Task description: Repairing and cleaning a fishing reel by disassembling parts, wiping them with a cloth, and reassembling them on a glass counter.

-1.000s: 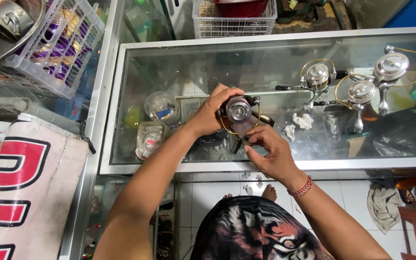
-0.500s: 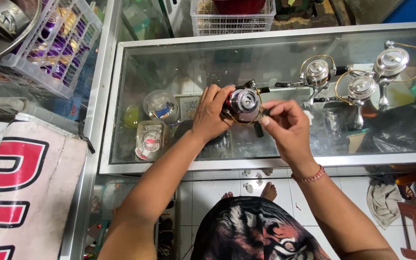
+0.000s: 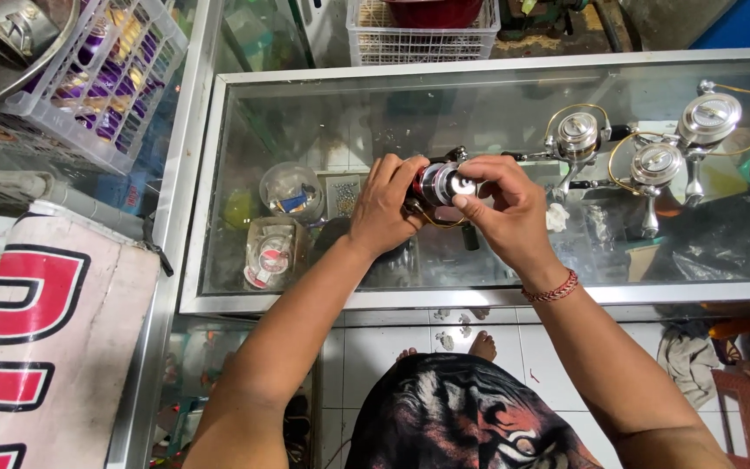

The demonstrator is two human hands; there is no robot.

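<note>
I hold a silver and black fishing reel (image 3: 441,181) above the glass counter top (image 3: 323,122), between both hands. My left hand (image 3: 385,207) grips the reel's body from the left side. My right hand (image 3: 503,208) pinches the round front of the spool with thumb and fingers. A thin gold bail wire curves out under the reel. Three more silver reels stand on the glass to the right: one (image 3: 576,137) closest to my right hand, another (image 3: 654,165) further right, a third (image 3: 708,116) at the far right.
Inside the glass case lie a round clear box (image 3: 290,189) and a clear packet (image 3: 273,254). A white plastic basket (image 3: 95,80) with purple packets sits at the upper left. A white wire basket (image 3: 418,33) stands behind the counter. A red and white banner (image 3: 36,330) hangs at the left.
Both hands lifted the reel up and away from me over the glass. The reel was turned, and my right hand moved from under it onto the spool's front.
</note>
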